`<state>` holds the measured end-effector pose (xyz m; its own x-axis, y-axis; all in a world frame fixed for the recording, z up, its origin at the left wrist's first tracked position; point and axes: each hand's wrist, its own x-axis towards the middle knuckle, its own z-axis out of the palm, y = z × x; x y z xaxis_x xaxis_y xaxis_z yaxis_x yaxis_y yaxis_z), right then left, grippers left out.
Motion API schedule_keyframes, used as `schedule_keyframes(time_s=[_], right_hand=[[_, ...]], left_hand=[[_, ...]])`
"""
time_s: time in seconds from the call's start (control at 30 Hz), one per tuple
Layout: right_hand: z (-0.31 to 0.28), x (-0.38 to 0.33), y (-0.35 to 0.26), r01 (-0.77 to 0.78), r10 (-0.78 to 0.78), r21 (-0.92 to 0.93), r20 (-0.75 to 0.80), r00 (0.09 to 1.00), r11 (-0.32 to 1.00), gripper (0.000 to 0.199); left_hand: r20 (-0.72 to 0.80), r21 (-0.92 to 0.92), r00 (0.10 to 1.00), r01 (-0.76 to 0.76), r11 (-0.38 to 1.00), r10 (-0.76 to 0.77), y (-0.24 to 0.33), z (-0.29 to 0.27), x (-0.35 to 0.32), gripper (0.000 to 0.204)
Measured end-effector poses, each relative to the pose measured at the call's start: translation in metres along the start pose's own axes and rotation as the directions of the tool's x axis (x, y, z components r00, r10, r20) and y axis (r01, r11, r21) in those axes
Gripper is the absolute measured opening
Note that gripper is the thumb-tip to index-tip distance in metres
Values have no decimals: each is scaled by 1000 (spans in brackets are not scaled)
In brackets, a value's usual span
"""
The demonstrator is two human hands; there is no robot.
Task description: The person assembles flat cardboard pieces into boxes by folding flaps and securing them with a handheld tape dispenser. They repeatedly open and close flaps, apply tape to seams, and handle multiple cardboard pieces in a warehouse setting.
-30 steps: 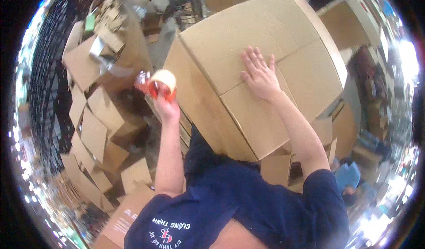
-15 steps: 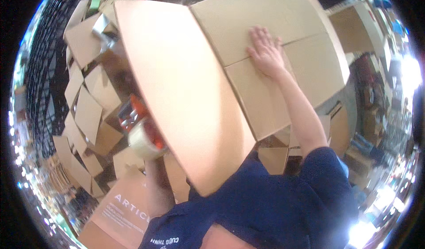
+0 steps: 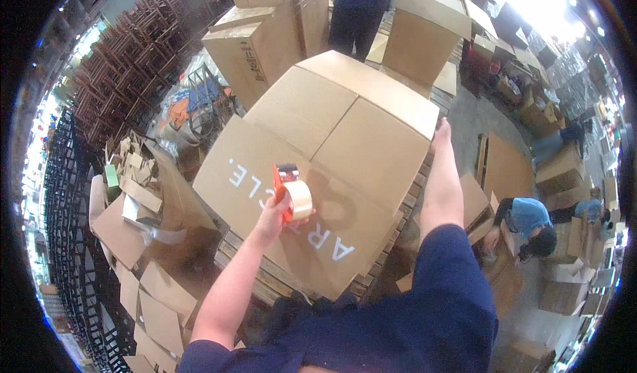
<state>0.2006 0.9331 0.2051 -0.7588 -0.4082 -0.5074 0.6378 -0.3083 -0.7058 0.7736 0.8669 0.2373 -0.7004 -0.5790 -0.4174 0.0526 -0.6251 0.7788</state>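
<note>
A large cardboard box (image 3: 371, 151) lies in front of me on a wooden pallet, its top flaps folded flat. White lettering runs across the near flap. My left hand (image 3: 269, 220) is closed round an orange-red tape dispenser (image 3: 298, 199) with a roll of pale tape, held over the near flap. The dispenser casts a shadow on the cardboard; whether it touches, I cannot tell. My right hand (image 3: 442, 134) is at the far right side of the box, against its edge, with its fingers mostly hidden.
Slats of the wooden pallet (image 3: 262, 279) show under the box. Scrap cardboard (image 3: 159, 303) is heaped at left. Tall cartons (image 3: 255, 51) and a person in dark clothes (image 3: 358, 11) are at the back. Another person in a blue shirt (image 3: 529, 217) bends over cardboard at right.
The raised flap is now down flat. My right hand has moved from the box top to its far right side. My left hand has brought the tape dispenser over the box.
</note>
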Motion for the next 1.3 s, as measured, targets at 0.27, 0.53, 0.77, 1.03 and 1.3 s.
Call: schedule_keyframes(time_s=[0.27, 0.53, 0.77, 1.03, 1.3], right_hand=[[1, -165, 31, 438, 193, -899, 429, 883, -8, 56], [38, -306, 132, 360, -85, -755, 479, 874, -549, 68], [19, -301, 159, 444, -12, -757, 512, 859, -480, 55], [24, -285, 165, 471, 19, -737, 529, 848, -484, 59], [-1, -277, 184, 409, -42, -774, 487, 873, -483, 53]], left_hand=[[-194, 381, 979, 137, 915, -66, -2, -19, 26, 38], [222, 960, 971, -234, -156, -88, 158, -40, 33, 49], [587, 801, 741, -472, -369, 326, 235, -51, 275, 64], [328, 838, 941, -331, -434, -84, 218, 41, 463, 76], [646, 761, 726, -587, -277, 236, 164, 16, 460, 50]])
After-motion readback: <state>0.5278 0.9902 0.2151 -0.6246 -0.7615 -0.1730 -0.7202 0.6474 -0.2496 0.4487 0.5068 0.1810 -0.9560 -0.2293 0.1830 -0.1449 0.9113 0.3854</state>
